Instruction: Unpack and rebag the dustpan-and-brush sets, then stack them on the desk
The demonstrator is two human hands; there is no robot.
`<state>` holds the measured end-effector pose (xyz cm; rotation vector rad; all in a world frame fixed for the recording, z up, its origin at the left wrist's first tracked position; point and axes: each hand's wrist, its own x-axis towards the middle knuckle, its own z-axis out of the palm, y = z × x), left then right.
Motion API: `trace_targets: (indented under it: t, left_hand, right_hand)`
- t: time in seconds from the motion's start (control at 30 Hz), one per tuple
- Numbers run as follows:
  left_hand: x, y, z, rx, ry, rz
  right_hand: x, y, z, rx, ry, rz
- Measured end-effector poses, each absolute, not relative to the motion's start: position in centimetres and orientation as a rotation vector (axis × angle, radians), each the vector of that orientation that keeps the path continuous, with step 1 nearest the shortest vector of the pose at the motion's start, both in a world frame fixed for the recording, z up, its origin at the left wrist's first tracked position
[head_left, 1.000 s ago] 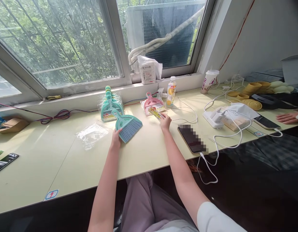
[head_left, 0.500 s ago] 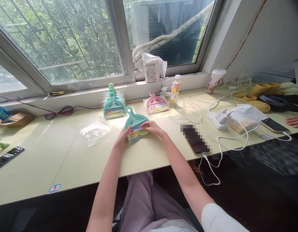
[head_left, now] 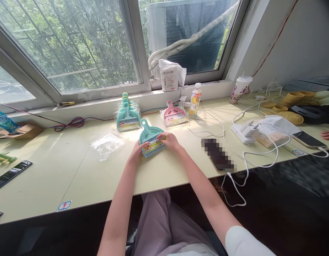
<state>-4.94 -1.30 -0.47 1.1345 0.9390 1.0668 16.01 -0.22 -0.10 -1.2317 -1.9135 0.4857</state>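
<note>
A teal toy dustpan and brush set (head_left: pixel 149 132) lies tilted on the table in front of me, a printed label strip (head_left: pixel 151 145) across its bristles. My left hand (head_left: pixel 137 150) grips its lower left edge, thumb on the front. From the right, my right hand (head_left: pixel 170 140) pinches the set's right side near the end of the label. Just behind stand several similar teal sets (head_left: pixel 127 117) in clear wrapping, lined up in a row. A pink dustpan set (head_left: pixel 175 114) lies to their right. Left of my hands, a crumpled clear plastic bag (head_left: pixel 107 144) rests flat.
A phone (head_left: pixel 219 156) with a charging cable lies right of my arm. Further right are a power strip (head_left: pixel 244 133), white cables and yellow cups (head_left: pixel 289 99). A drink bottle (head_left: pixel 195 100) stands near the sill. Another person's hand (head_left: pixel 328 136) shows at the right edge.
The view has shifted slightly, so everything appears a little further right. Both hands keep their hold on the teal set, with only slight finger movement.
</note>
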Motion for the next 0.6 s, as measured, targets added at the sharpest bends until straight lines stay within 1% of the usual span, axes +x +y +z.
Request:
trace_targets:
  t: [0.27,0.4,0.47,0.5,0.6]
  left_hand:
    - [-4.9,-1.4,-0.6,1.133,0.901,1.126]
    - [-5.0,-1.2,-0.4,1.135,0.910,1.220]
    - [-5.1,-1.1,-0.4,1.104,0.917,1.268]
    - [-5.2,-1.0,-0.3,1.087,0.917,1.288]
    - [-5.4,-0.9,-0.3,1.056,0.914,1.340]
  right_hand:
    - [15.4,-0.6,0.0,-1.312,-1.910,0.356]
    - [14.5,-0.7,0.0,-1.336,-1.574,0.306]
    - [13.8,-0.7,-0.3,-1.312,-1.311,0.441]
    - [13.3,-0.7,-0.5,-1.278,-1.193,0.576]
    - [12.1,-0.7,-1.2,-1.067,-0.991,1.166]
